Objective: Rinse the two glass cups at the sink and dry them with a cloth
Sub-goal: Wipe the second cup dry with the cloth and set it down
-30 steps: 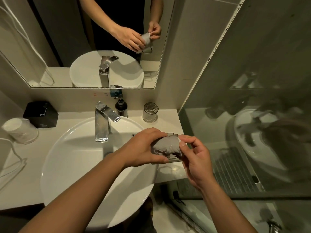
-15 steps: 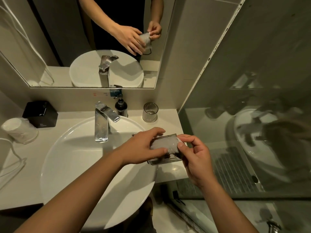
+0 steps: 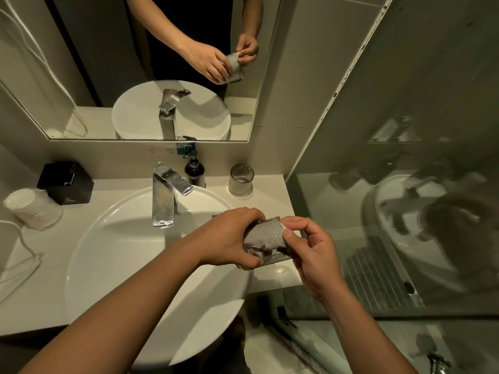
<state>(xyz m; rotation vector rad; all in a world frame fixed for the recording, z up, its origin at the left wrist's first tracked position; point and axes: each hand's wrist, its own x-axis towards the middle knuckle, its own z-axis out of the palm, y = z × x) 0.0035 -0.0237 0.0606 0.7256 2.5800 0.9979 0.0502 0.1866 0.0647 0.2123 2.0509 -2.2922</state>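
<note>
While the left hand (image 3: 229, 236) clamps its grip on the glass cup (image 3: 276, 259) at centre frame to steady it, the right hand (image 3: 310, 255) pinches the cloth (image 3: 266, 236), apparently to wipe; the other cup (image 3: 241, 180) stands above

Black box (image 3: 66, 184), white wrapped bundle (image 3: 32, 209) on counter's (image 3: 270, 191) left side; dark pump bottle (image 3: 195, 171) against back wall, beneath mirror (image 3: 108, 63).
</note>
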